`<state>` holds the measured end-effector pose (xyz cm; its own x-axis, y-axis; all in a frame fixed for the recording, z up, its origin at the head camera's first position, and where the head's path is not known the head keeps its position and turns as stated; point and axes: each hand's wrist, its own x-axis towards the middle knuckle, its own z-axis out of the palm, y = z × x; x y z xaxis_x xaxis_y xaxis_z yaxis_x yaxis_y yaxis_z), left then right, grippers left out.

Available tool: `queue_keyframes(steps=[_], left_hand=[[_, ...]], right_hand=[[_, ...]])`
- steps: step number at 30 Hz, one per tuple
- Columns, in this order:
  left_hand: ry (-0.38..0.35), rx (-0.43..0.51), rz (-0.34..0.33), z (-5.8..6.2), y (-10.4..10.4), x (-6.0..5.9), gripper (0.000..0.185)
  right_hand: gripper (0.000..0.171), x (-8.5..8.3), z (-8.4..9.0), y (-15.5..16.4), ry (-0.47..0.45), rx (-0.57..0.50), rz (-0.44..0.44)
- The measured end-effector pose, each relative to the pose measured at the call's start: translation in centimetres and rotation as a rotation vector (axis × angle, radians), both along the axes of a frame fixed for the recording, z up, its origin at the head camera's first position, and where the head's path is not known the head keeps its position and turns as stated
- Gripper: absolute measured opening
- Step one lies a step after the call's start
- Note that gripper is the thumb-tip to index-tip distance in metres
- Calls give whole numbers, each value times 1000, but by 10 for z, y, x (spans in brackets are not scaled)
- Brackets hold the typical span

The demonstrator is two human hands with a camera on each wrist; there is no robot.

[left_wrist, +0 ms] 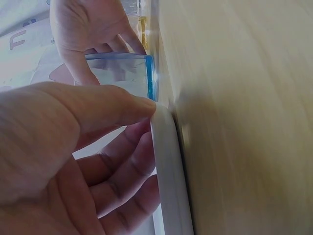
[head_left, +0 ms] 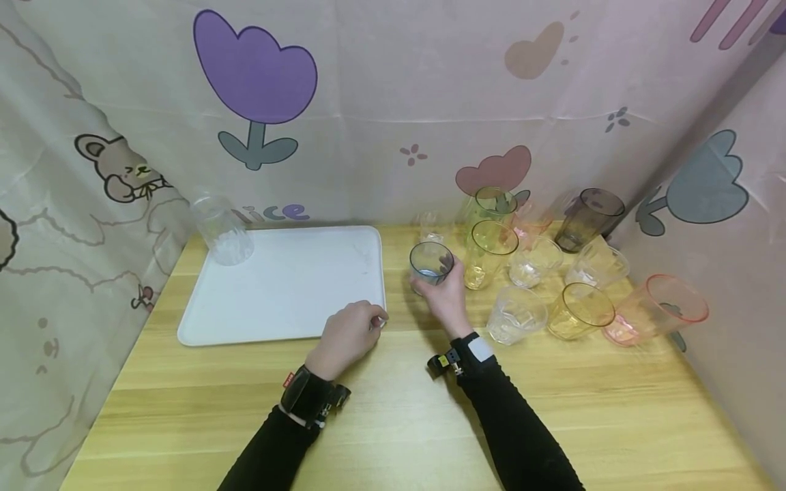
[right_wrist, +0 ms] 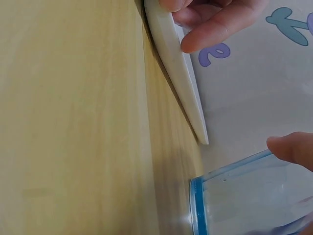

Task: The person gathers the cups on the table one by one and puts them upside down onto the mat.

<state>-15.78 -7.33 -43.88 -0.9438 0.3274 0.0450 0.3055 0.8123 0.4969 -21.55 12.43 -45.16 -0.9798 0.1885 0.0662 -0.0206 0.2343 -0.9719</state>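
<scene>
Right hand wrapped round blue-tinted glass, on bench between tray and glass cluster. Left hand pinching tray corner. Risk: elbowing neighbours over; glass slipping, smooth wall.

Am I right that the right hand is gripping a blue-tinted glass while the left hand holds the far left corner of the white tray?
Not quite. The left hand holds the white tray at its near right corner, not the far left one; the head view shows this. The right hand does grip the blue-tinted glass.
</scene>
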Motion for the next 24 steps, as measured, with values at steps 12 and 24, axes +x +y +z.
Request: queue_keyframes(steps=[12, 24], left_hand=[[5, 11, -11, 3, -2, 0, 20], [248, 189, 117, 4, -2, -7, 68]], right_hand=[[89, 1, 4, -4, -9, -184, 17], [66, 6, 18, -15, -2, -466, 126]])
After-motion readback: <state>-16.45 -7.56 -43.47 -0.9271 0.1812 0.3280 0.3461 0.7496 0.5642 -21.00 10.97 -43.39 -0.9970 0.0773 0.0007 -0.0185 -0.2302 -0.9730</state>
